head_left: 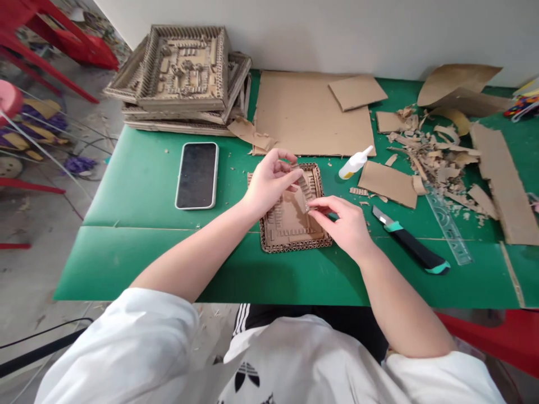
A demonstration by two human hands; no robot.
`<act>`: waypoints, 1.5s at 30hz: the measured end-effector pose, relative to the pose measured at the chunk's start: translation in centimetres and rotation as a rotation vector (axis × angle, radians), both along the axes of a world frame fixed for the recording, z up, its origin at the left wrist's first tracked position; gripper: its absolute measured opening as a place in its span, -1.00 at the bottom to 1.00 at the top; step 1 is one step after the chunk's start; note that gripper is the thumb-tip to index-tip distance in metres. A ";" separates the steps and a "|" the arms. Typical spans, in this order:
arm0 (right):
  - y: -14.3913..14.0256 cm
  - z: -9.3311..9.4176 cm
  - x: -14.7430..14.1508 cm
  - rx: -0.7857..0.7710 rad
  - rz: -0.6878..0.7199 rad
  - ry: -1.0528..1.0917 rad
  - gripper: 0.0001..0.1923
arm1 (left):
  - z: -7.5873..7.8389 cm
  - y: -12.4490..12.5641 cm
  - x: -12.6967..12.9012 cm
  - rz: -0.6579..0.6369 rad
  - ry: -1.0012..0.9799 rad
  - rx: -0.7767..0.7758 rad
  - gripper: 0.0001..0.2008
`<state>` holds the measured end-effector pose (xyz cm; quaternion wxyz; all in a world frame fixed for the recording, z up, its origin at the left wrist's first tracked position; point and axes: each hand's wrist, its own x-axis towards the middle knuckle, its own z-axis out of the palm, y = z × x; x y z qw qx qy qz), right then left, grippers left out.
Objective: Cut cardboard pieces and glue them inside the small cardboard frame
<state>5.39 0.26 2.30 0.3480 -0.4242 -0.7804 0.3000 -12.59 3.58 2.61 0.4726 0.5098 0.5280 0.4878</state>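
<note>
1. A black three-leaf emblem (247, 376) is printed on the white shirt (311, 359); the lettering beneath is cut off and cannot be read.
2. A yellow patch is borne by the white nozzled bottle (352, 164); any writing is too small to read.
3. A ridged corrugated strip (304, 187) is pinched between thumb and fingers by both the left hand (275, 177) and the right hand (343, 224).
4. It is held over a round-cornered, wavy-rimmed cardboard tray (295, 247), set near the middle of the table's (138, 235) front edge.
5. Corrugated trays (185, 105) are stacked at the back left corner.
6. Torn scraps (446, 163) are strewn toward the back right corner.
</note>
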 end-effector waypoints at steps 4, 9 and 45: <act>0.3 0.1 0.4 -0.068 -0.054 0.056 -0.86 | 0.4 0.4 -0.9 -0.029 0.064 0.064 -0.76; 0.5 0.1 0.7 -0.132 -0.058 0.048 -0.81 | 0.9 0.7 -1.8 -0.106 0.233 0.092 -0.78; -0.3 0.5 0.7 0.338 0.245 -0.436 -0.78 | -1.7 0.8 0.4 -0.183 0.886 0.289 -0.85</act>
